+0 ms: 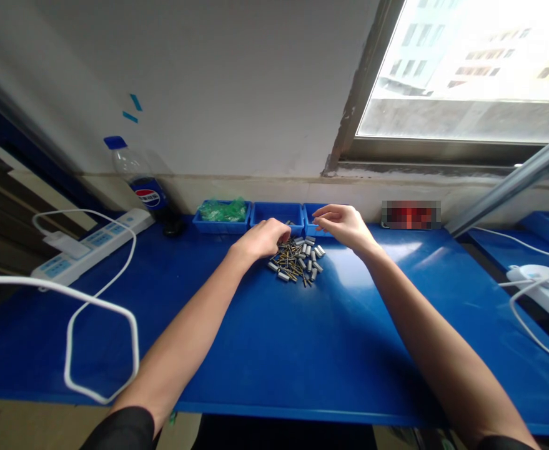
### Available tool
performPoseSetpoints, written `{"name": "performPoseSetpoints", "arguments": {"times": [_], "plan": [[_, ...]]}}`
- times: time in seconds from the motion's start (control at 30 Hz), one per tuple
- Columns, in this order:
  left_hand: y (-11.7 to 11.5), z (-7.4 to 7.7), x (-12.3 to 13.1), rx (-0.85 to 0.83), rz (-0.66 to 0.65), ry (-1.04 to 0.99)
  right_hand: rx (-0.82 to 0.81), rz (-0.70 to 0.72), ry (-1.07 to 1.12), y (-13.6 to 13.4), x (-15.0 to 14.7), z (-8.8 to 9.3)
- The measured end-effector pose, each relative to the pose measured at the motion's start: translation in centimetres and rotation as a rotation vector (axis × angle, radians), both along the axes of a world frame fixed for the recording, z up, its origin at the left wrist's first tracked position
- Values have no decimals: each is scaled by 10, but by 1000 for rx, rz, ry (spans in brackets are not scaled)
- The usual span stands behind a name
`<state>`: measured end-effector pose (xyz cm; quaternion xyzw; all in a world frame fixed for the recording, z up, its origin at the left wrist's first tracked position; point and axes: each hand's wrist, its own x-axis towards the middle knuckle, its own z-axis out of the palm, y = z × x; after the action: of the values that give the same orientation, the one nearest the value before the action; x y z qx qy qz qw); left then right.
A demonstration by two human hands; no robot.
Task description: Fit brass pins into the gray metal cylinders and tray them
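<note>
Now your left hand (270, 237), grip hidden, seems to pick among tabletop brassy pins (293, 264) and silver cylinders (283, 275); your right hand (344, 224) half-curls at a blue bin (308, 217), load unclear. Next needs a fine pinch.

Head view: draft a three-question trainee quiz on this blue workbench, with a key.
1. How many blue bins stand side by side behind the pile of silver cylinders and thin metal pins?
2. True or false: crumpled green plastic lies in the left-hand bin of that row.
3. Which hand overlaps the right-hand bin in this view: A left, B right, C neither?

Key: 1. Three. 2. True. 3. B, the right hand.
</note>
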<state>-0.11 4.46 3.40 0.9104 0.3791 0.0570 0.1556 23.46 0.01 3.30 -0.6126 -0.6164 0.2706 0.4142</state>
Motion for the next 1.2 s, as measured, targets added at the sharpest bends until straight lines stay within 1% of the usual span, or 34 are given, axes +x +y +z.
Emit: {"name": "performPoseSetpoints", "arguments": {"times": [0.07, 0.17, 0.27, 0.37, 0.43, 0.57, 0.83, 0.9, 0.97, 1.03, 1.13, 1.2], "plan": [[2, 3, -3, -30, -12, -58, -9, 20, 7, 0, 0, 0], [2, 11, -7, -67, -33, -187, -38, 80, 1, -2, -1, 1], [-2, 22, -7, -74, -71, -318, -103, 207, -21, -6, -2, 4], [-7, 28, -4, -89, -75, -382, -176, 336, 11, -9, -5, 7], [-9, 29, -2, -114, -71, -398, -198, 377, 71, -11, -8, 7], [-9, 27, -1, -143, -87, -425, -194, 383, 191, -10, -12, 2], [-8, 24, -1, -144, -74, -407, -214, 454, 232, -11, -19, 2], [-8, 22, -1, -142, -74, -398, -204, 426, 230, -11, -20, 1], [-6, 18, -2, -115, -67, -369, -178, 353, 214, -9, -20, 1], [-2, 12, -2, -64, -44, -303, -123, 213, 161, -8, -17, 2], [1, 3, -2, 14, -6, -174, 17, -81, 6, -6, -10, 5], [1, -1, -1, 52, 15, -106, 74, -194, -66, -6, -5, 6]]}}
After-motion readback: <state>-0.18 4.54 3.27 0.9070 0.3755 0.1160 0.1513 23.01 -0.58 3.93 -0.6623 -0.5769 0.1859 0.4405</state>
